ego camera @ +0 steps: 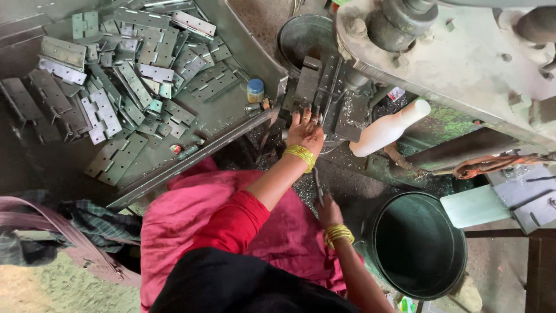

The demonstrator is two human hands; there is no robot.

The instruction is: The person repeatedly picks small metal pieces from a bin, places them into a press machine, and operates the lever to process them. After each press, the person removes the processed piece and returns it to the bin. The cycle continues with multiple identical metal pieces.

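My left hand (304, 132), with yellow bangles at the wrist, reaches up to the bed of a press machine (463, 64). Its fingers rest on a small metal plate (307, 87) lying at the tool block; whether they grip it is hard to see. My right hand (330, 213), also wearing bangles, sits lower, near my pink-clothed lap. It is closed around a thin dark metal rod (318, 184) that points up toward the machine.
A sloping metal tray (231, 104) at left carries a heap of several grey hinge plates (116, 75) and a small blue-lidded jar (255, 90). A white plastic bottle (385, 130) lies by the machine. A dark round bucket (417, 246) stands at lower right, another metal bucket (304, 36) at top.
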